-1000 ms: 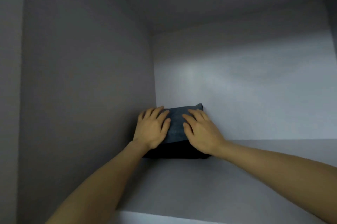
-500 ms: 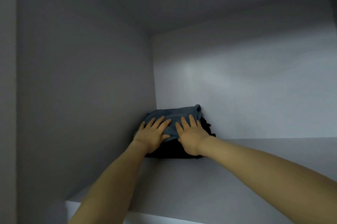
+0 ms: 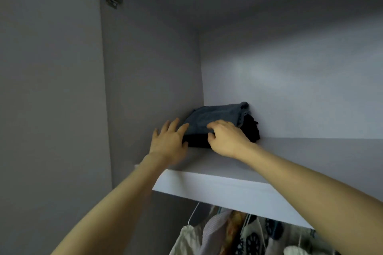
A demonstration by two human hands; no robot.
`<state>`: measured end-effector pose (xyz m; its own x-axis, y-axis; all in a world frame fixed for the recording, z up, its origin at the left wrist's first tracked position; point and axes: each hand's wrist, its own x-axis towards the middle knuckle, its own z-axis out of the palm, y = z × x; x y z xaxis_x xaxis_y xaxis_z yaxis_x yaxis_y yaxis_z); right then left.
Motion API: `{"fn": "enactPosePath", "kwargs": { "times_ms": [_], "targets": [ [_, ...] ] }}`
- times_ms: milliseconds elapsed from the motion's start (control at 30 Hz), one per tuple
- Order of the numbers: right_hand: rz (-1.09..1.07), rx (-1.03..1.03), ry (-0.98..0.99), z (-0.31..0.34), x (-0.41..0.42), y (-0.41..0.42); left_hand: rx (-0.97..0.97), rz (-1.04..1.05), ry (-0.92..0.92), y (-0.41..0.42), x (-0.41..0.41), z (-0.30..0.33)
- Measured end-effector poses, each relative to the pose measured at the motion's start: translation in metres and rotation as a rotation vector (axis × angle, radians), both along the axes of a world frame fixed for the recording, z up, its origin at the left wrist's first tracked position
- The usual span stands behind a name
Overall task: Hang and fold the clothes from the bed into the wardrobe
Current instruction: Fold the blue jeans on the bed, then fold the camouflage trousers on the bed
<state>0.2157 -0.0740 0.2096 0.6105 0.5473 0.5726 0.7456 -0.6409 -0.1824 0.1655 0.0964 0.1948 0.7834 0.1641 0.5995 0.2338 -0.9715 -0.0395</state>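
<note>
Wardrobe shelf (image 3: 228,184) holds folded jeans (image 3: 215,119), unlabelled.

Both bare forearms extended upward and forward, converging toward the far centre. The left hand (image 3: 169,140) was held with fingers straight and spread, palm facing forward. The right hand (image 3: 227,138) was beside it, fingers curled downward, knuckles raised.

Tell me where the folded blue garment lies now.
The folded blue garment lies on a black garment, in the back left corner of the wardrobe shelf.
</note>
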Motion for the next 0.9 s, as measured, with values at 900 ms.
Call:
{"fn": "enactPosePath", "kwargs": {
  "times_ms": [900],
  "targets": [
    [1.607,-0.357,0.556,-0.375,-0.736,0.096,-0.691,1.526,-0.236,-0.163,-0.858,-0.369]
  ]
}}
